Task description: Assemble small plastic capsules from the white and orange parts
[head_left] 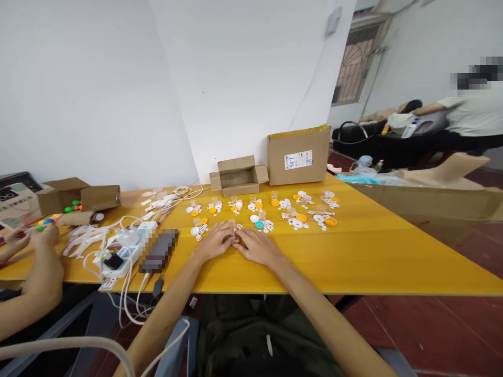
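Bare hands meet at a yellow table (353, 262), plastic parts (301, 218) beyond them.
Fingers of the left hand (214, 242) and right hand (257, 247) pinch a small piece (236, 241); apparently fine handling, calling for steadiness.

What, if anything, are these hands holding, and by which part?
A small piece appears held between the fingertips of the left hand and right hand; which part they grip is too small to tell.

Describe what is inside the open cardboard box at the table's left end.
In the box, small bright balls show. Its own sides and flaps cover the rest of the inside.
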Tool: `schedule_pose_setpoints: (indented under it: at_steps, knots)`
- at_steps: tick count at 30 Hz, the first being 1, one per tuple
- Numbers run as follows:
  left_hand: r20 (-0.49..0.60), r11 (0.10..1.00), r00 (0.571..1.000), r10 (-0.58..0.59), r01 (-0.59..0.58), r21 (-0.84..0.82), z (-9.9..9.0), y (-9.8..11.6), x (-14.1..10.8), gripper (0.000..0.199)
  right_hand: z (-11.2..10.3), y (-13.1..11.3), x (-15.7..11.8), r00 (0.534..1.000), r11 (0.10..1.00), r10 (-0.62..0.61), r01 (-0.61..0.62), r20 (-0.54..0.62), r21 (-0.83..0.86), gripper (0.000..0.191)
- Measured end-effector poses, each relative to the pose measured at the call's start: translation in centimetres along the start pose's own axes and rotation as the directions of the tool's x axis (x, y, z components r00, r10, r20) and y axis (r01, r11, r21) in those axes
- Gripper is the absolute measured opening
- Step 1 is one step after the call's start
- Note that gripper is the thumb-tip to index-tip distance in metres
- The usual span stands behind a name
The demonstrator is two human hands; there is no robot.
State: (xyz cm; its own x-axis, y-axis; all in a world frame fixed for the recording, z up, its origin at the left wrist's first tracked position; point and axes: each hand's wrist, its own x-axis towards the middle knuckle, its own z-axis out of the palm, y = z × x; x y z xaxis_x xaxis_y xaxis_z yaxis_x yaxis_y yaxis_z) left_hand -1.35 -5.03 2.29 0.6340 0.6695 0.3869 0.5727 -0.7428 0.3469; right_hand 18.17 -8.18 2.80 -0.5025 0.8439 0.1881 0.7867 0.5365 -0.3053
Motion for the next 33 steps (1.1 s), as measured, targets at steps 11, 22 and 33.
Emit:
schedule_pose_setpoints:
  at_steps: [11, 22, 33]
  knots:
    - [0.007, 1.000, 1.000, -0.005, 0.005, -0.012, 0.01, 0.01, 0.00, 0.021, 0.13, 0.09, 0.02, 1.000, 1.000, 0.003, -0.003, -0.001, 0.003, 0.033]
    - [0.010, 1.000, 1.000, -0.003, 0.003, -0.016, 0.03, -0.02, 0.00, 0.021, 0.25, 0.20, 0.05, 1.000, 1.000, -0.001, 0.001, -0.008, 0.002, 0.033]
    - [0.019, 1.000, 1.000, -0.011, 0.011, -0.002, -0.15, 0.19, 0.00, 0.018, 0.26, 0.05, 0.00, 0.999, 1.000, 0.028, -0.028, -0.030, 0.013, 0.037]
